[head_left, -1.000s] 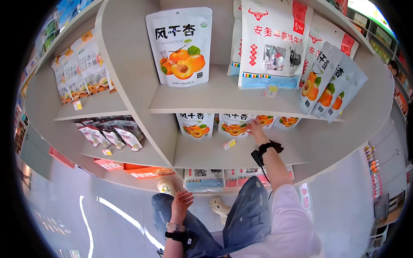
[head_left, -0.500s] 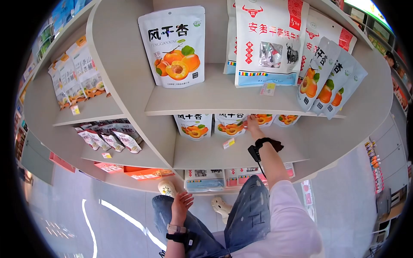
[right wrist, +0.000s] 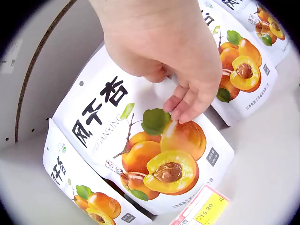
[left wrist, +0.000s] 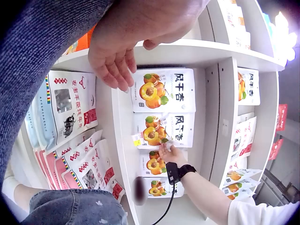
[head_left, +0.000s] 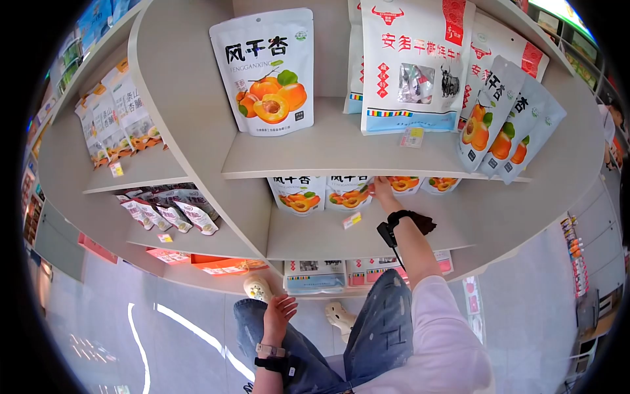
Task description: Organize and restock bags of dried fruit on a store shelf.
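On the middle shelf, my right hand [head_left: 382, 189] pinches the right side of a white bag of dried apricots [right wrist: 166, 164]. Its curved fingertips lie on the printed front in the right wrist view; part of the thumb is hidden. The bag stands upright, its left side against a matching dried-apricot bag [head_left: 298, 197]. More such bags [right wrist: 239, 65] stand just to its right. My left hand [head_left: 279, 312] hangs relaxed by my knee, fingers loosely bent and holding nothing.
A price tag [right wrist: 208, 208] sits at the shelf edge before the bag. The upper shelf [head_left: 328, 157] overhangs my right hand and carries a large apricot bag [head_left: 266, 72] and white yak-meat bags [head_left: 413, 65]. An upright divider [head_left: 180, 98] stands left. Below lie more packets [head_left: 315, 277].
My right hand has moved slightly left with the bag, and the gap to the bag on its left has closed. My left hand stays by the knee.
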Action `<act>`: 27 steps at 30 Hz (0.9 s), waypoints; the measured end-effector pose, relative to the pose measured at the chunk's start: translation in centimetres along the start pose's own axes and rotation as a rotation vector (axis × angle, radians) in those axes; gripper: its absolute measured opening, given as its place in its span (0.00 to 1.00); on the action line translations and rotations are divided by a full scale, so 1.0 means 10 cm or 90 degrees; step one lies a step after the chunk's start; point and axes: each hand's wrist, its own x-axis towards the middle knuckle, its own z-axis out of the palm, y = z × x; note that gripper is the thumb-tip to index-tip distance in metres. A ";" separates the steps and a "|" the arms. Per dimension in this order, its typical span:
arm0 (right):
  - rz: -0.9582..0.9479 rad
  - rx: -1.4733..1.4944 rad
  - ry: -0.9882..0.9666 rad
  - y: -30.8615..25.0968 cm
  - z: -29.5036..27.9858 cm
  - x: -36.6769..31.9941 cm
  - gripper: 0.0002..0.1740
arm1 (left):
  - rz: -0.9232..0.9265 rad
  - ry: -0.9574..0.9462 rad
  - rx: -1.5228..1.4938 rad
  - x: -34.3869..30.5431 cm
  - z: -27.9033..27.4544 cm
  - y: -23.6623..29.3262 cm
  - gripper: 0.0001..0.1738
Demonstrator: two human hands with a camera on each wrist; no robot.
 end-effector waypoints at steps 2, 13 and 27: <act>-0.023 -0.002 0.020 0.05 0.00 0.02 0.14 | 0.002 0.004 0.001 0.00 0.00 -0.01 0.22; -0.548 -0.376 -0.032 -0.51 -0.79 -1.13 0.04 | 0.009 -0.013 0.005 0.06 -0.06 -0.08 0.23; -0.478 -0.669 0.489 -2.88 -1.62 -2.19 0.23 | 0.006 -0.039 0.057 0.16 -0.09 -0.27 0.25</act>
